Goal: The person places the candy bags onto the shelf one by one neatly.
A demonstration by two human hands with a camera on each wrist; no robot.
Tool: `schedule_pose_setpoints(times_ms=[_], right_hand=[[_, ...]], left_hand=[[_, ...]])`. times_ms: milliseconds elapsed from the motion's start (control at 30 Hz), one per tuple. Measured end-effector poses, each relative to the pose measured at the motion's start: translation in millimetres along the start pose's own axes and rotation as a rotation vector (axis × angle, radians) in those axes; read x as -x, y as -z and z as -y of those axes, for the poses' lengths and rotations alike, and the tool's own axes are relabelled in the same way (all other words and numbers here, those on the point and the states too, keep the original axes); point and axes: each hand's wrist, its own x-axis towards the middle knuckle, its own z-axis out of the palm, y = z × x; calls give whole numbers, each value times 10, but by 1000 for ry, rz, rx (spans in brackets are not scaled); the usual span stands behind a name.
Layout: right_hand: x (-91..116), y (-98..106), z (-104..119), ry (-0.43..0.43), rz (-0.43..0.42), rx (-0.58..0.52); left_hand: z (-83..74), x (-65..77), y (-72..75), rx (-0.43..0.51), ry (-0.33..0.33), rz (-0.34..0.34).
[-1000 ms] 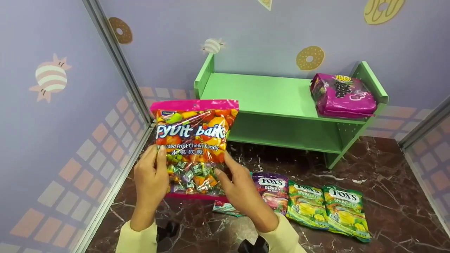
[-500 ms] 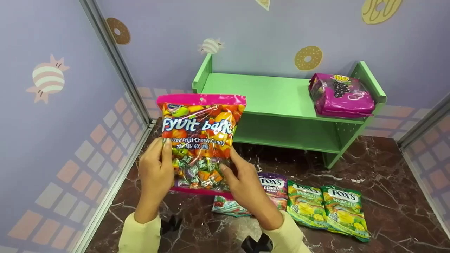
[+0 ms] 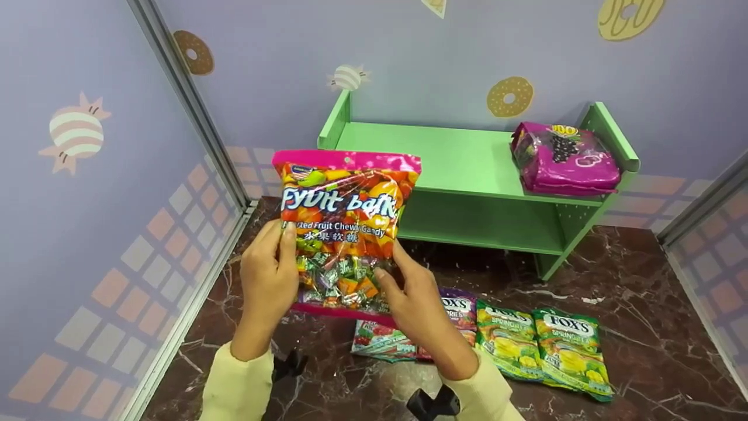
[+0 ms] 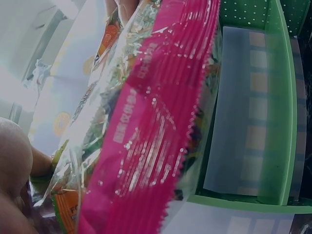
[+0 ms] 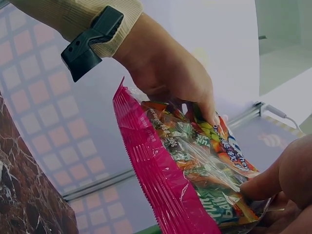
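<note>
Between both hands, a bag of fruit chewy candy [image 3: 342, 202] is held upright, its printed front towards me and pink strips at top and bottom. The left hand [image 3: 269, 280] grips its left edge, thumb on the front. On the opposite edge, the right hand [image 3: 418, 295] pinches the lower part with the thumb over the clear window. In the left wrist view the pink bottom seal [image 4: 151, 117] fills the middle. From the right wrist, wrapped candies [image 5: 204, 165] show through the clear plastic. The fingers behind the bag are mostly hidden in the head view.
A green two-level shelf [image 3: 461, 158] stands against the wall, with a purple bag [image 3: 567, 159] at its right end. On the dark marble floor lie two green Fox's bags [image 3: 571, 351], a purple Fox's bag [image 3: 461, 316] and a red-and-teal bag [image 3: 380, 342], partly covered by the right arm.
Both hands have carried the candy bag slightly right and upward, towards the shelf. More of the red-and-teal bag on the floor shows now. The grip looks the same.
</note>
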Motion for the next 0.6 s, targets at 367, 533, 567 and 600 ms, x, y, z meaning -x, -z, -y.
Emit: schedule_pose_setpoints(times_ms=[367,533,567,600], right_hand=[[15,88,22,5,-42,24],[1,125,19,7,-55,24],[-3,133,17,8,-56,23],[-5,141,15,6,-58,21]], left_hand=[[-75,-80,-79,10,-22,17],[-98,-114,-115,21,-33,30],[-103,-120,-122,23,-33,32],[-109,-125,-129,23,-32,34]])
